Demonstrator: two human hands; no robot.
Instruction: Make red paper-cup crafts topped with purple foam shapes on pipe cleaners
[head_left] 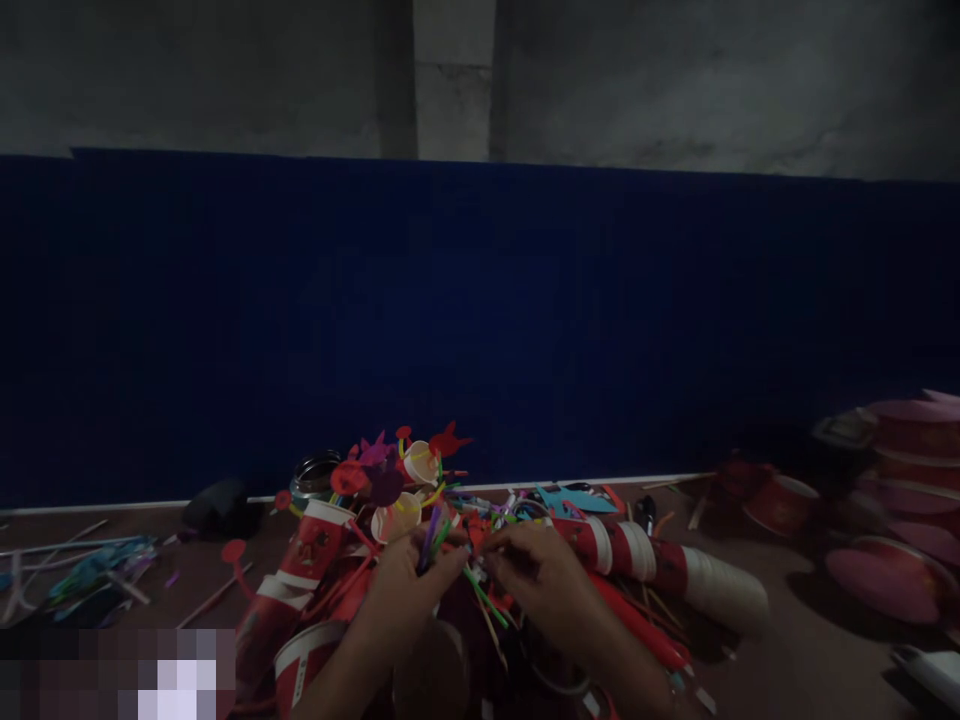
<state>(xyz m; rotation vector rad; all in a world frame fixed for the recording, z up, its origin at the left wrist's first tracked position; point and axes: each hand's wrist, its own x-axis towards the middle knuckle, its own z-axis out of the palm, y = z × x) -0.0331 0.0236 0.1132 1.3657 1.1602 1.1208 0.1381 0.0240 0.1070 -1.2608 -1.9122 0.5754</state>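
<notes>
My left hand (416,585) is closed around thin purple strips (429,538) and green strips (442,533) that stick up between thumb and fingers. Beside it, my right hand (536,570) has its fingers bent together in a pinch; what lies between the fingertips is too small and dim to name. A small red piece (478,530) shows between the two hands. Red and white paper cups (315,535) with coloured cut-outs stand just left of my left hand. A row of nested paper cups (630,548) lies on its side to the right of my right hand.
A blue cut-out (577,500) lies behind the hands. Coloured scraps (112,570) and a dark lump (221,508) are at left. Red tubs with pink tops (911,490) are stacked at right. A blue panel (480,320) stands along the back of the brown table (795,660).
</notes>
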